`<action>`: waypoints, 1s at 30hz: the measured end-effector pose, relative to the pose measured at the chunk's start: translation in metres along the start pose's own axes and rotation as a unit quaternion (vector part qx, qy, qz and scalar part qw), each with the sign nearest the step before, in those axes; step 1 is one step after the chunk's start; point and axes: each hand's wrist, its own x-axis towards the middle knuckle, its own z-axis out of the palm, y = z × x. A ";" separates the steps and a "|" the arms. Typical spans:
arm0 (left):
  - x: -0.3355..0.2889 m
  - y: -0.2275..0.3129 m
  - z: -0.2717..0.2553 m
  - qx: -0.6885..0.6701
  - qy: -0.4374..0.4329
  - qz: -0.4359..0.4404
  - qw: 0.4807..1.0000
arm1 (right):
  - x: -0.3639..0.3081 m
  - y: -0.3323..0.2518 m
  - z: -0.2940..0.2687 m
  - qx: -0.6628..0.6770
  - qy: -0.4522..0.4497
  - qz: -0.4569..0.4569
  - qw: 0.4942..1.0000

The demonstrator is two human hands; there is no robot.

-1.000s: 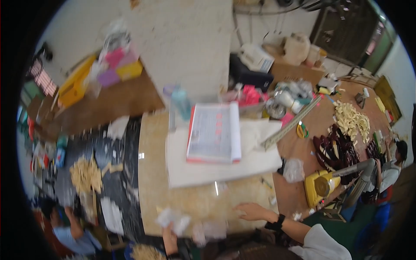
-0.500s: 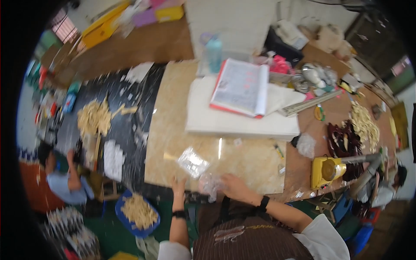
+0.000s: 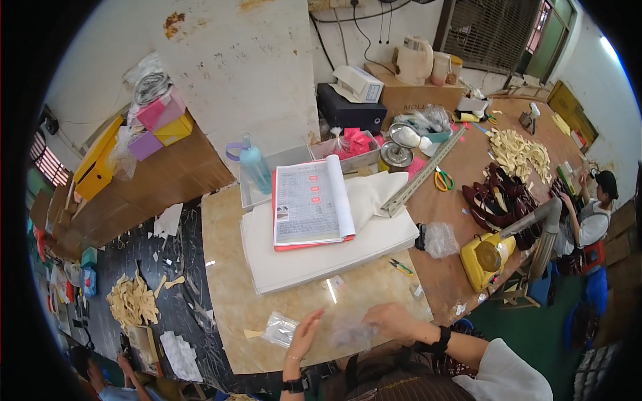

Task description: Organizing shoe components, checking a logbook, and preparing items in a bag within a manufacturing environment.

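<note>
Plastic bag (image 3: 352,332) in right hand (image 3: 396,321), contents blurred

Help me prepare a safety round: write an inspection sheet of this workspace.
Surface: beige tabletop, glossy, partly covered.
Job's things: clear packet beside the left grip; blurred clear plastic at the right grip.
Clutter: paper stack bearing a red-edged folder; snips beside the stack.
Grips: left open, nothing held; right's hold unclear.
Cables: black cables on the back wall.
Surroundings: dark red shoes and a co-worker at right.
</note>
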 end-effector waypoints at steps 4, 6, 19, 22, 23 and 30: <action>0.045 -0.008 0.031 0.102 -0.097 -0.014 0.990 | 0.006 0.037 -0.017 -0.074 -0.003 0.099 0.992; 0.067 0.013 0.045 0.165 -0.097 -0.021 0.981 | 0.003 0.066 -0.024 -0.054 -0.031 0.130 0.990; 0.251 0.022 -0.030 0.482 0.356 0.187 0.778 | 0.308 0.219 -0.285 0.538 0.157 0.095 0.823; 0.270 0.003 -0.019 0.526 0.328 0.126 0.774 | 0.375 0.303 -0.299 0.637 0.317 0.201 0.673; 0.272 0.004 -0.016 0.506 0.335 0.138 0.783 | 0.390 0.332 -0.300 0.660 0.381 0.241 0.601; 0.270 0.015 -0.026 0.498 0.332 0.123 0.791 | 0.490 0.399 -0.266 0.706 0.421 0.264 0.504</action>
